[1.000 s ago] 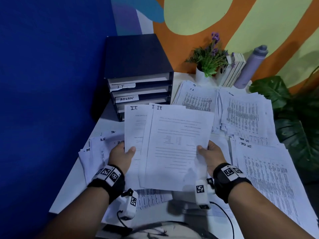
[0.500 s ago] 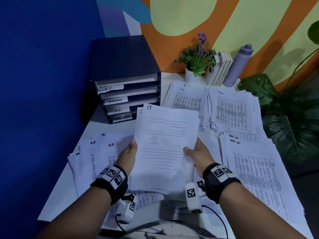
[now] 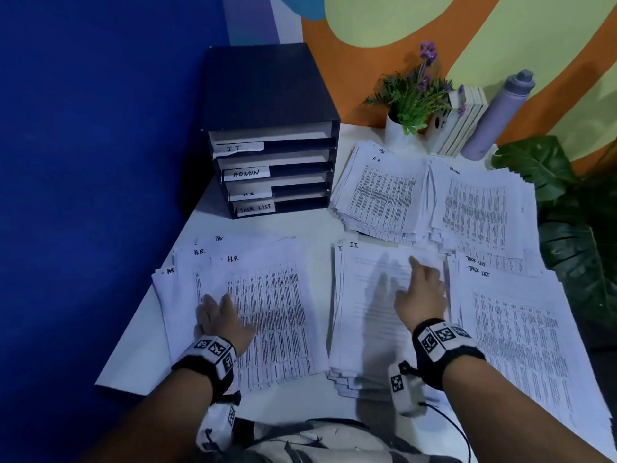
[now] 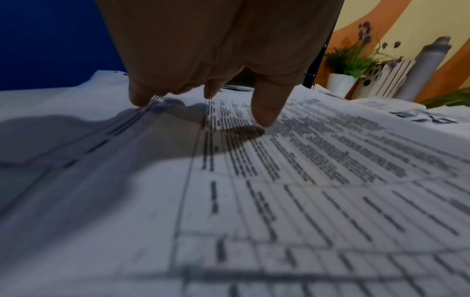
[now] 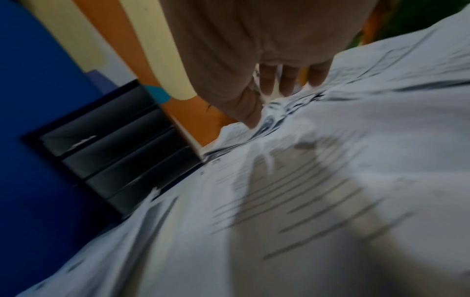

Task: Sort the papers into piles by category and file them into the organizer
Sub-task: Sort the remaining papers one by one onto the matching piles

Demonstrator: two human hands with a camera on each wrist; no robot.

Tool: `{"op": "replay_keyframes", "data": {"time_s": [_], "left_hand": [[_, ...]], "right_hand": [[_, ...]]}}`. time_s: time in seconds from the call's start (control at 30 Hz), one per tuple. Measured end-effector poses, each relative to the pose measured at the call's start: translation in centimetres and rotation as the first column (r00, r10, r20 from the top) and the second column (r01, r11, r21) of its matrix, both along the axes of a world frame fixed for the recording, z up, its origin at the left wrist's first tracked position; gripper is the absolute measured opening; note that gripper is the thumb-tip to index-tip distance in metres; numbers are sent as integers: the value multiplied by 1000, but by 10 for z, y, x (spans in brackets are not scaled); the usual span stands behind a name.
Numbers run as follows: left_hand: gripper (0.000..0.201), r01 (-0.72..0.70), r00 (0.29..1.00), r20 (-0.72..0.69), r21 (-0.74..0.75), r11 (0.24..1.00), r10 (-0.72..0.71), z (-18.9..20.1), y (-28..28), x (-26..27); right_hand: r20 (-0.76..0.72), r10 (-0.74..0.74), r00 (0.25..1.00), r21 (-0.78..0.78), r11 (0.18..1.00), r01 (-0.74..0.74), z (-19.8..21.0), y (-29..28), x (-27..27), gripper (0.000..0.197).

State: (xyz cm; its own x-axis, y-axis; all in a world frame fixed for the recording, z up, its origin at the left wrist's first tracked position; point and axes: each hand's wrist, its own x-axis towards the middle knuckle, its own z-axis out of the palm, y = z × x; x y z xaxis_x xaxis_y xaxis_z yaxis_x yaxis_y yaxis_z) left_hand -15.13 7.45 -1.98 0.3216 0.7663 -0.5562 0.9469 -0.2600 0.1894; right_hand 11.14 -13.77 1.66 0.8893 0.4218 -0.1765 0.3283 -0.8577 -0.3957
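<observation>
A dark organizer (image 3: 267, 105) with slots labelled I.T., ADMIN, H.R. and TASK LIST stands at the back left. In the middle of the table lies the I.T. pile (image 3: 364, 322). My right hand (image 3: 421, 289) hovers over its far right part with fingers spread and holds nothing. To the left lies a pile marked H.R. (image 3: 283, 315), and my left hand (image 3: 218, 314) rests on its left side with straight fingers. In the left wrist view the fingertips (image 4: 264, 118) touch the printed sheet (image 4: 318, 180). The right wrist view is blurred, showing my right hand (image 5: 277, 80) above the paper (image 5: 318, 201).
More paper piles fill the table: TASK LIST (image 3: 521, 345) at the right, another H.R. pile (image 3: 380, 195) and one beside it (image 3: 477, 212) at the back. A potted plant (image 3: 412, 95), books (image 3: 464, 121) and a grey bottle (image 3: 497, 111) stand by the wall. A leafy plant (image 3: 581, 235) borders the right edge.
Both hands held the I.T. sheets up before. The sheets now lie on the middle pile, the left hand has moved to the H.R. pile, and the right hand has let go.
</observation>
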Motion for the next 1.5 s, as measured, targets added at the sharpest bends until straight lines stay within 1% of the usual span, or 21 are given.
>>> {"op": "replay_keyframes", "data": {"time_s": [0.07, 0.13, 0.2, 0.3, 0.37, 0.47, 0.53, 0.63, 0.67, 0.73, 0.8, 0.9, 0.93, 1.0, 1.07, 1.13, 1.23, 1.27, 1.3, 1.4, 1.5], "left_hand": [[87, -57, 998, 23, -4, 998, 57, -5, -1, -8], [84, -134, 990, 36, 22, 991, 133, -6, 0, -14], [90, -197, 980, 38, 35, 980, 196, -4, 3, -18], [111, -205, 979, 21, 6, 979, 205, 1, 9, -23], [122, -233, 972, 37, -28, 972, 234, 2, 13, -24], [132, -264, 958, 87, -97, 960, 272, 2, 18, -26], [116, -323, 909, 207, -195, 926, 361, 4, 20, -25], [69, -352, 773, 428, -325, 878, 468, 10, 19, -24], [58, -336, 747, 472, -340, 878, 469, 11, 19, -23], [43, -287, 736, 529, -322, 902, 423, 19, 18, -20], [41, -251, 698, 592, -324, 912, 403, 28, 19, -16], [38, -249, 643, 647, -331, 910, 411, 42, 22, -3], [37, -244, 632, 660, -328, 913, 406, 46, 23, 3], [26, -222, 619, 696, -289, 931, 363, 54, 23, 16], [15, -200, 614, 723, -244, 949, 316, 60, 21, 28], [11, -194, 608, 737, -223, 955, 295, 66, 17, 38], [10, -227, 586, 754, -200, 953, 298, 73, 12, 51], [10, -236, 583, 754, -198, 951, 301, 74, 10, 54], [10, -239, 584, 754, -196, 951, 302, 75, 8, 58], [16, -238, 585, 747, -214, 948, 315, 78, 1, 67], [17, -225, 573, 753, -234, 946, 323, 81, -8, 78]], "right_hand": [[-132, 183, 974, 111, 979, -169, -6, 24, -16, 43], [-243, 296, 924, 139, 953, -269, -12, 45, -38, 30], [-340, 306, 889, 155, 951, -269, -18, 64, -59, 33], [-442, 274, 854, 110, 962, -251, -30, 82, -84, 50], [-443, 269, 855, 100, 963, -251, -37, 89, -95, 44], [-396, 266, 879, 140, 963, -229, -39, 95, -106, 24], [-357, 278, 892, 161, 959, -234, -38, 96, -106, 12], [-329, 221, 918, 225, 962, -151, -35, 94, -98, 21], [-333, 198, 922, 269, 957, -108, -31, 92, -93, 25], [-372, 152, 916, 338, 941, -19, -22, 88, -81, 27], [-451, 118, 885, 385, 920, 73, -15, 82, -70, 22], [-535, 82, 841, 401, 901, 167, -9, 73, -53, 49], [-533, 64, 844, 401, 897, 185, -7, 69, -48, 49], [-510, 31, 860, 444, 865, 232, 2, 60, -40, 29], [-492, 2, 871, 471, 842, 264, 7, 49, -27, 18], [-470, -46, 881, 477, 827, 297, 7, 37, -13, 18], [-505, -100, 857, 479, 794, 375, 7, 18, 5, 14], [-519, -110, 847, 476, 786, 394, 5, 12, 10, 18], [-543, -114, 832, 474, 776, 417, 4, 5, 14, 21], [-598, -55, 800, 518, 735, 438, 10, -6, 17, 10], [-664, 33, 747, 566, 674, 474, 18, -10, 13, 22]]}}
